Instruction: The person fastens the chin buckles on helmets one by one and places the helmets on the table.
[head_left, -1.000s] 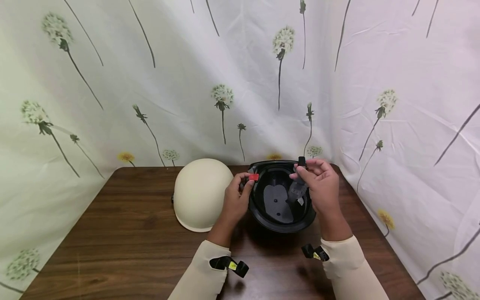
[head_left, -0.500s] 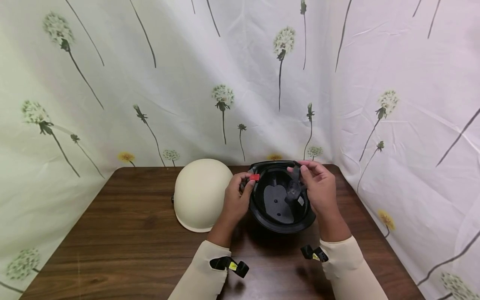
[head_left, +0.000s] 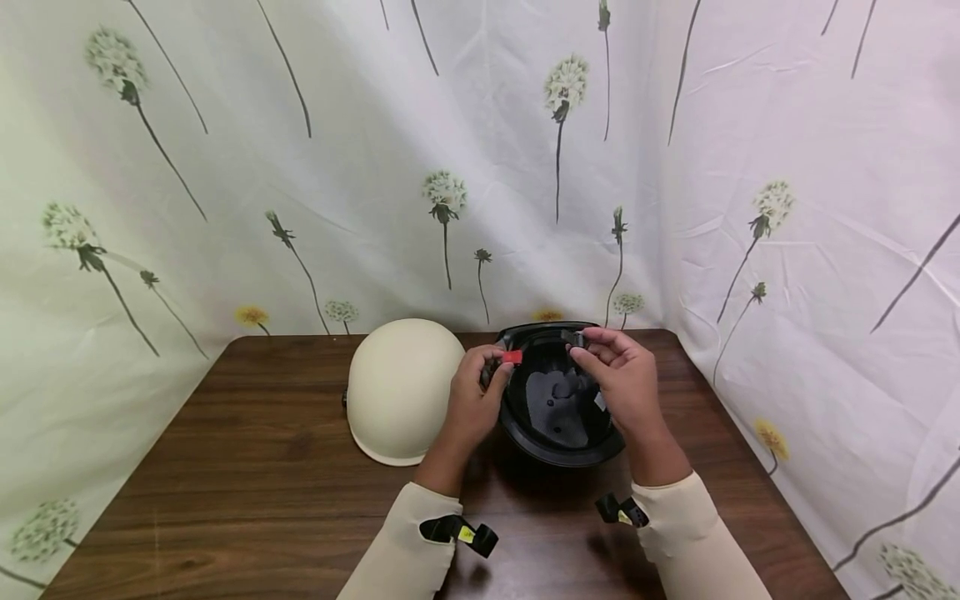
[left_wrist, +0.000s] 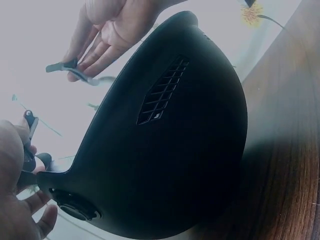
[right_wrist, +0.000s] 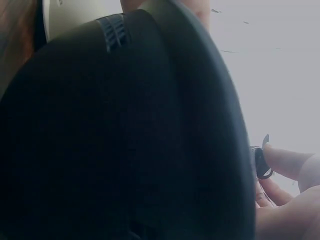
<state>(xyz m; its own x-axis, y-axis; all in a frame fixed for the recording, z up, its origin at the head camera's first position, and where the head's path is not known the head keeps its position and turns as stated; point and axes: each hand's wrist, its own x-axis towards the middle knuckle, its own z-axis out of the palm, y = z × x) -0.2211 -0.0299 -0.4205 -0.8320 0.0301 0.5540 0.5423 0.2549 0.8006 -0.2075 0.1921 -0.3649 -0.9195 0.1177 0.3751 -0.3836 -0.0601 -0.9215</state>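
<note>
A black helmet [head_left: 564, 457] lies upside down on the table, its hollow inside facing up. At its left rim my left hand [head_left: 474, 393] pinches a red-topped buckle piece [head_left: 512, 357] between thumb and fingers. Over the helmet's opening, my right hand [head_left: 628, 379] pinches a dark buckle end [head_left: 573, 338] of the chin strap. A short gap separates the two pieces. In the left wrist view the helmet's dark shell [left_wrist: 170, 150] fills the middle, with a vent on its side. The right wrist view shows the dark buckle end [right_wrist: 261, 162] between thumb and fingers.
A cream helmet [head_left: 405, 392] stands dome up, left of the black one and behind my left hand. Both rest on a brown wooden table [head_left: 247, 483]. White cloth with a dandelion print [head_left: 360, 167] hangs along the back and sides.
My right hand has moved left and inward over the helmet with the dark buckle end, closer to the red-topped piece. My left hand has stayed nearly still.
</note>
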